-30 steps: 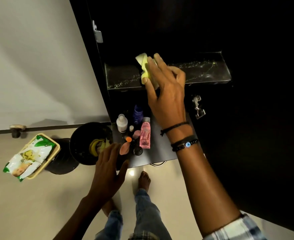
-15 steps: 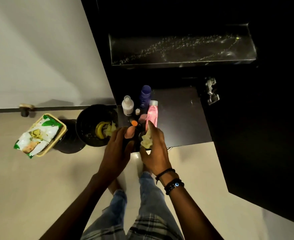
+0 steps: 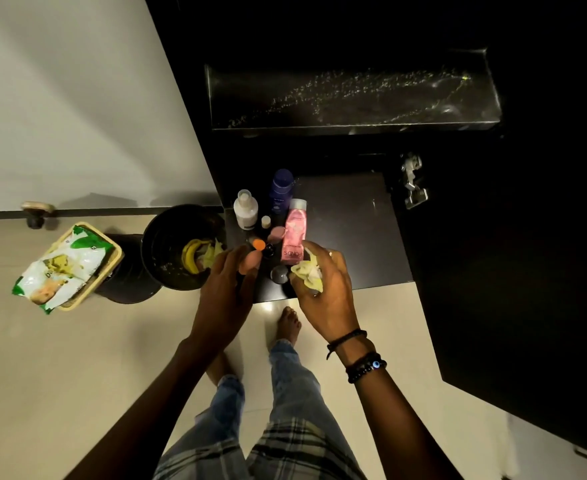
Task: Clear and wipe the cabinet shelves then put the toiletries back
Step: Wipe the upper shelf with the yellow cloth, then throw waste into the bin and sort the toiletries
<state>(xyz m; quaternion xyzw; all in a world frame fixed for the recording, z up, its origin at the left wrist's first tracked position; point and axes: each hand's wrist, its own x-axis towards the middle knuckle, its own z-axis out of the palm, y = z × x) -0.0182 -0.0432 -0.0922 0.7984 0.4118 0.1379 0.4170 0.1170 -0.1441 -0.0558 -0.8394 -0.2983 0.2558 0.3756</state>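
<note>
Several toiletries stand at the left of the dark lower shelf (image 3: 350, 233): a white bottle (image 3: 246, 211), a purple bottle (image 3: 281, 190), a pink tube (image 3: 294, 235), an orange-capped item (image 3: 258, 244) and a grey round cap (image 3: 280, 273). My left hand (image 3: 228, 296) curls round a small pink-topped item (image 3: 250, 264) at the shelf's front left corner. Beside the pink tube, my right hand (image 3: 326, 299) grips a crumpled yellow-green wipe (image 3: 306, 273). The upper shelf (image 3: 354, 102) is bare and shows wet streaks.
A black bin (image 3: 167, 237) holding a banana peel stands on the floor left of the shelf. Further left is a yellow basket (image 3: 113, 258) with a pack of wipes (image 3: 63, 268). The open black cabinet door (image 3: 527, 271) is on the right, its hinge (image 3: 411, 183) above.
My right hand has come down with the wipe from the upper shelf to the toiletries on the lower shelf. My left hand has closed round the small pink-topped item. The view has tilted down.
</note>
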